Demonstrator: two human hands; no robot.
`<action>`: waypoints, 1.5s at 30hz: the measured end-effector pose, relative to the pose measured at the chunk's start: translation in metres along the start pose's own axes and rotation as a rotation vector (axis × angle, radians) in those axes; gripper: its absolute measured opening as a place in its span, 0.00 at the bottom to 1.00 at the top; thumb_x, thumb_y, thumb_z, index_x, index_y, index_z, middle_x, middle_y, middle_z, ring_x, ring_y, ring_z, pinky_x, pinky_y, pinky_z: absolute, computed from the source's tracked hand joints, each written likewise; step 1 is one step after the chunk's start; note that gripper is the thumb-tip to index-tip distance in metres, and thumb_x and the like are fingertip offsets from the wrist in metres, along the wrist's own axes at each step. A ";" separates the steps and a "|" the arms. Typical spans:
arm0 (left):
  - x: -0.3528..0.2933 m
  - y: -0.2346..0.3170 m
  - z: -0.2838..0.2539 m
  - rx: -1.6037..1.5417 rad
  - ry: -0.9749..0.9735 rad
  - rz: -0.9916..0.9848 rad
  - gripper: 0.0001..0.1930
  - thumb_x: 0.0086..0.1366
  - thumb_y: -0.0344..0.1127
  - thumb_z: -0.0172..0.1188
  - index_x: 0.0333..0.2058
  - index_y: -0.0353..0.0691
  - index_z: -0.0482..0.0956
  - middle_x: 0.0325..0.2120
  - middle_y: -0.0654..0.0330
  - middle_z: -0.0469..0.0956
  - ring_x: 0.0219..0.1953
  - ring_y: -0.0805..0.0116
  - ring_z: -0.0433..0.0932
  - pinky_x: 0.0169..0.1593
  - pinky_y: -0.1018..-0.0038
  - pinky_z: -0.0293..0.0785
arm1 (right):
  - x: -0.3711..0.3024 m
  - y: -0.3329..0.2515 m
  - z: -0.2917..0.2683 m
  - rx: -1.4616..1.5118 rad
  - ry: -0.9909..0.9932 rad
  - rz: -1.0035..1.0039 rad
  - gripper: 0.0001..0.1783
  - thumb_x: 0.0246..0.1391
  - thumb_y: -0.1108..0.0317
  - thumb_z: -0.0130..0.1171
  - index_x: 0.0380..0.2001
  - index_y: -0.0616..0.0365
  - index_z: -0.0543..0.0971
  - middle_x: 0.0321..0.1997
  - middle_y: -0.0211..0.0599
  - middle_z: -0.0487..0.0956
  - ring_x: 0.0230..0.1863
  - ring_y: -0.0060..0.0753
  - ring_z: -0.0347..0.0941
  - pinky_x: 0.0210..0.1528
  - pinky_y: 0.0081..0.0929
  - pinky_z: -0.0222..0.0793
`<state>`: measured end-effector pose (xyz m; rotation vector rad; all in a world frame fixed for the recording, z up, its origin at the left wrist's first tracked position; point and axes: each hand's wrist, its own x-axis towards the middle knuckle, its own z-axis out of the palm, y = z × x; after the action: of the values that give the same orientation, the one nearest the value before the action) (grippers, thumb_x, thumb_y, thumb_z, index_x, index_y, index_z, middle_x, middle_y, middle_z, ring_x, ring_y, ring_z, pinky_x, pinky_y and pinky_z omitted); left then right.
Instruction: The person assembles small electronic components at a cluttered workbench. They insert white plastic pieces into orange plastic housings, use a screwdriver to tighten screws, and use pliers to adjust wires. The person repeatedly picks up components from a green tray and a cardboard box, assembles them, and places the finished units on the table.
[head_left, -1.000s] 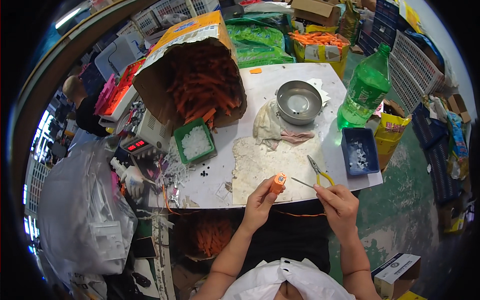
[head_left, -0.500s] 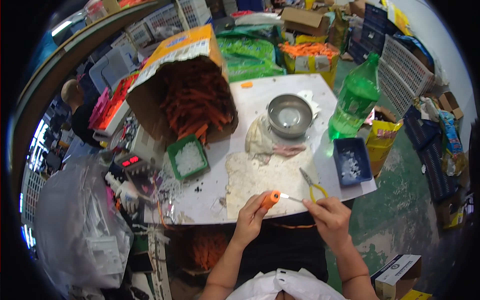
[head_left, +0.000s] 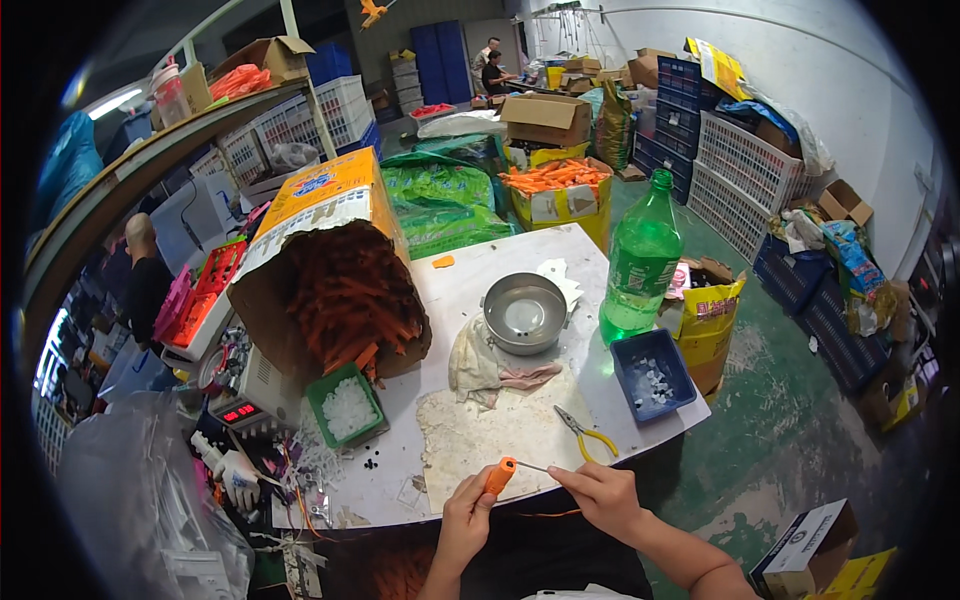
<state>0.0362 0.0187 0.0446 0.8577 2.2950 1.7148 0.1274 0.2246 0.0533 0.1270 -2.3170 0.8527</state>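
My left hand [head_left: 462, 520] is closed around an orange plastic handle [head_left: 499, 477], its dark-holed end tilted up and to the right. Between the fingers of my right hand [head_left: 606, 499] is a thin metal rod [head_left: 532, 466], pointing left with its tip at the end of the handle. Whether the tip is inside the hole, I cannot tell. Just beyond my right hand lie pliers with yellow grips [head_left: 587, 434]. A stained, pale mat [head_left: 470, 445] covers the table in front of my hands. On it rests a crumpled cloth [head_left: 473, 367], beside a round metal bowl [head_left: 524, 313].
At the left, a tipped carton [head_left: 330, 205] holds many orange pieces. A green tray [head_left: 346, 404] contains whitish bits; a blue tray [head_left: 655, 374] stands at the table's right edge near a green bottle [head_left: 640, 260]. A shelf [head_left: 150, 150] runs along the upper left.
My view has tilted up, so the table sits lower in the picture. The rod's wide flat end, visible before, no longer shows; its tip is now closer to the handle.
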 end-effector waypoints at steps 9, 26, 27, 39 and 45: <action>0.000 -0.004 0.003 -0.031 -0.014 0.013 0.18 0.69 0.28 0.51 0.55 0.30 0.70 0.39 0.55 0.77 0.40 0.70 0.75 0.47 0.77 0.70 | 0.006 -0.006 -0.015 0.206 -0.102 0.220 0.15 0.51 0.73 0.63 0.44 0.49 0.83 0.22 0.35 0.73 0.24 0.33 0.71 0.25 0.26 0.67; 0.004 -0.009 0.010 -0.282 -0.027 -0.037 0.21 0.70 0.35 0.51 0.59 0.32 0.67 0.41 0.57 0.76 0.43 0.73 0.73 0.49 0.77 0.69 | 0.014 -0.013 -0.030 -0.080 -0.061 -0.028 0.20 0.46 0.76 0.64 0.45 0.48 0.82 0.24 0.32 0.72 0.22 0.30 0.70 0.23 0.26 0.66; 0.005 -0.008 0.010 -0.263 -0.032 -0.035 0.21 0.70 0.34 0.51 0.59 0.32 0.67 0.41 0.57 0.76 0.43 0.72 0.73 0.49 0.77 0.69 | 0.015 -0.012 -0.029 -0.078 -0.061 -0.032 0.20 0.46 0.76 0.64 0.44 0.48 0.82 0.23 0.32 0.72 0.22 0.30 0.70 0.23 0.26 0.66; 0.007 0.003 -0.008 -0.090 -0.140 -0.067 0.18 0.68 0.27 0.51 0.56 0.30 0.70 0.38 0.58 0.76 0.40 0.72 0.73 0.47 0.79 0.68 | 0.006 -0.004 -0.018 0.108 -0.086 0.093 0.16 0.48 0.75 0.64 0.42 0.50 0.83 0.22 0.35 0.73 0.20 0.32 0.71 0.23 0.26 0.65; 0.008 0.010 -0.010 -0.029 -0.144 -0.035 0.18 0.68 0.29 0.51 0.55 0.30 0.70 0.38 0.57 0.76 0.40 0.71 0.74 0.47 0.78 0.68 | -0.003 -0.001 -0.012 0.140 -0.098 0.111 0.14 0.52 0.74 0.61 0.44 0.52 0.82 0.21 0.36 0.72 0.21 0.34 0.71 0.24 0.26 0.65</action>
<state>0.0282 0.0162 0.0592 0.8989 2.1737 1.6125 0.1364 0.2308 0.0582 0.1034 -2.3721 1.0865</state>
